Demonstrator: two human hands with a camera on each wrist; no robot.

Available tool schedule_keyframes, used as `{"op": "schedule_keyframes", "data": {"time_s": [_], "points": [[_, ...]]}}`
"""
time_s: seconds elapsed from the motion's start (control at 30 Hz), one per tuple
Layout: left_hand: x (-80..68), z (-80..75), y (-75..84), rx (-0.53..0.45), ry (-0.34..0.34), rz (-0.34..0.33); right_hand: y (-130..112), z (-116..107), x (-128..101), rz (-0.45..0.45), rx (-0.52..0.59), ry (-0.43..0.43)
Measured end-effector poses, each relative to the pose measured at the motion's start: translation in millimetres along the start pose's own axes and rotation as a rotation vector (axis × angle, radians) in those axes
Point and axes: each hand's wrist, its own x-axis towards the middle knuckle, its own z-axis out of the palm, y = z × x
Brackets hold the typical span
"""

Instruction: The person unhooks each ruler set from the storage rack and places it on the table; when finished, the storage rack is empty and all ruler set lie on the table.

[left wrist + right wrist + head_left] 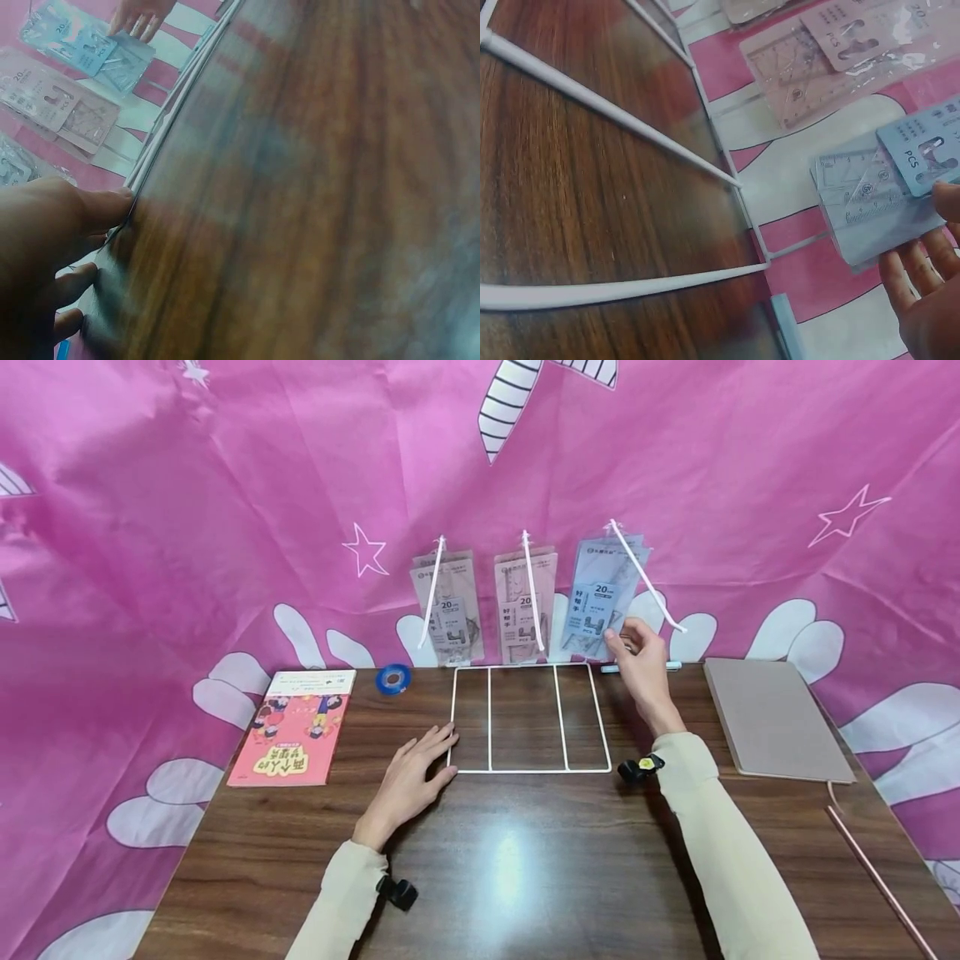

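Plastic packets (598, 600) (glossy), wooden table (517, 852)

Head view: set above the near side of the tabletop (480, 827), facing forward and down; widest coverage, taking in the left grip (408, 777), the right grip (643, 664) and the pink backdrop (300, 468). Left wrist view: close range, low over the tabletop, tilted, facing past the left grip toward the backdrop. Right wrist view: close range, tilted, facing the white wire frame (562, 82) and the blue ruler packet (877, 214). All three views share this packet and the pink ruler packet (802, 67).
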Motion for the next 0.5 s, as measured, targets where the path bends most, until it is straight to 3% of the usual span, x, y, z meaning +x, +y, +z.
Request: {"op": "schedule_keyframes", "data": {"time_s": [0.23,0.5], "points": [[0.0,1.8,0.5,-0.013,0.005,0.005,20,-7,-1,-0.013,0.137,0.021],[0.1,0.5,-0.8,-0.027,0.008,-0.007,29,-19,-19,-0.059,0.141,0.018]]}}
